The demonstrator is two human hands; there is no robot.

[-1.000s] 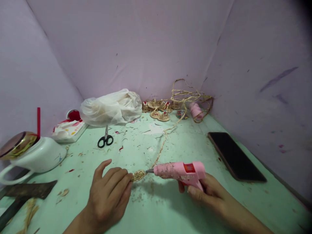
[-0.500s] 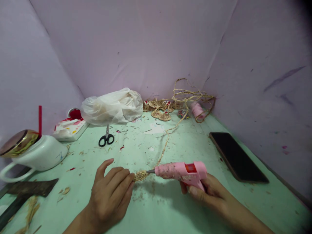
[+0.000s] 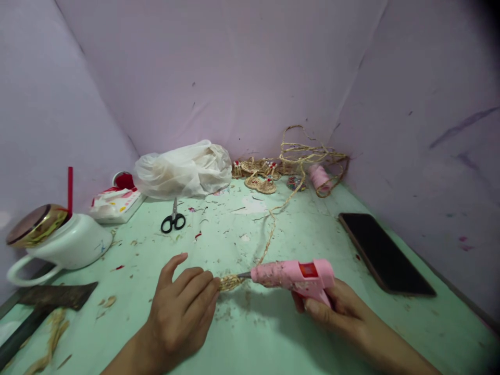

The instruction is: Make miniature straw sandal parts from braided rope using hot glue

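My left hand is closed on a small coiled piece of braided straw cord, which pokes out past the fingertips; the rest of it is hidden under the hand. A pink glue gun is gripped by its handle in my right hand. Its metal nozzle points left, with the tip at the coiled piece. From behind the gun, a length of straw cord runs back across the table to a loose tangle of cord by the wall.
Black-handled scissors, a white plastic bag and pinned straw shapes lie toward the back. On the right is a phone, with a pink thread spool behind. At left are a white mug and a hammer.
The whole view has shifted slightly, so everything appears a little farther right. Both hands keep their grip, and the nozzle stays at the coiled straw.
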